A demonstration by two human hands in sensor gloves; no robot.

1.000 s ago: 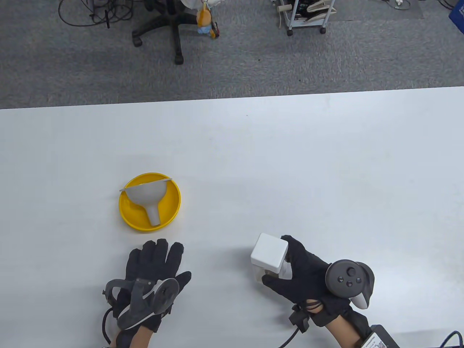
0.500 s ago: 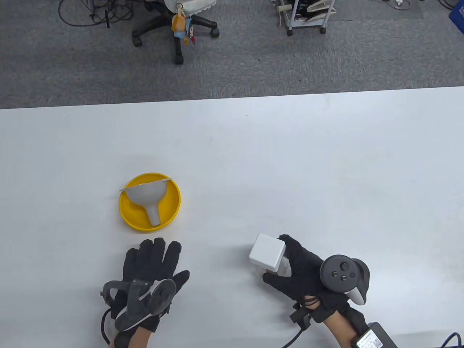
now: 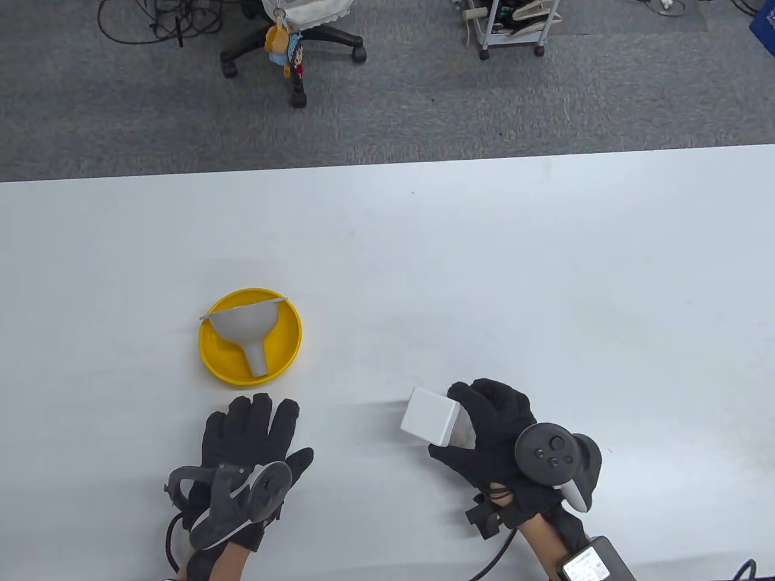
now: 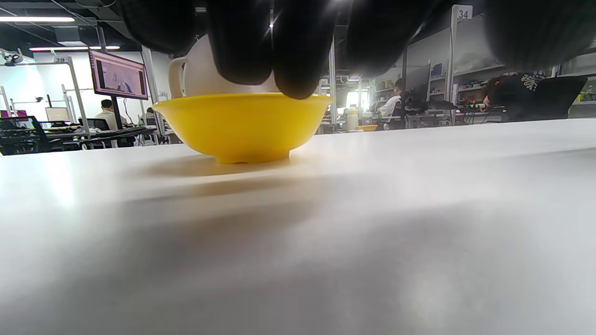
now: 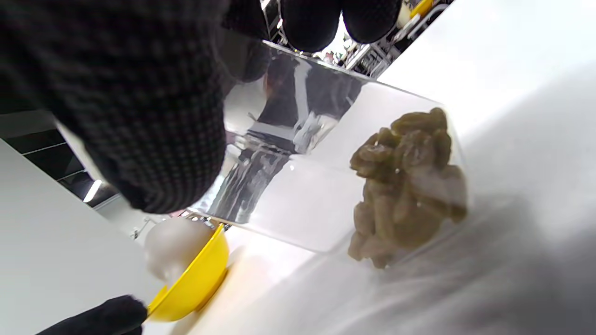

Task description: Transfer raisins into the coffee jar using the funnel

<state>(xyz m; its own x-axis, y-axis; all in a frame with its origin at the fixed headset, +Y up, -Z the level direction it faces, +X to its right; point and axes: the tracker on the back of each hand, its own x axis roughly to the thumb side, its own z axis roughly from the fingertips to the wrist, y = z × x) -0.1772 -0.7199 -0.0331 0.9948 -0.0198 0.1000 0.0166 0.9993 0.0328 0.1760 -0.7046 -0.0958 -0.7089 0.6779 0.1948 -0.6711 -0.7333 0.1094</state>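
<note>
The table view looks almost straight down from high above the white surface, taking in its far edge and a strip of grey carpet beyond. The left wrist view sits very low, nearly level with the surface, facing a yellow bowl close ahead, with office desks in the distance. The right wrist view is tilted steeply and very close to a clear container, with the yellow bowl behind. All three views share the bowl and the funnel lying in it.
</note>
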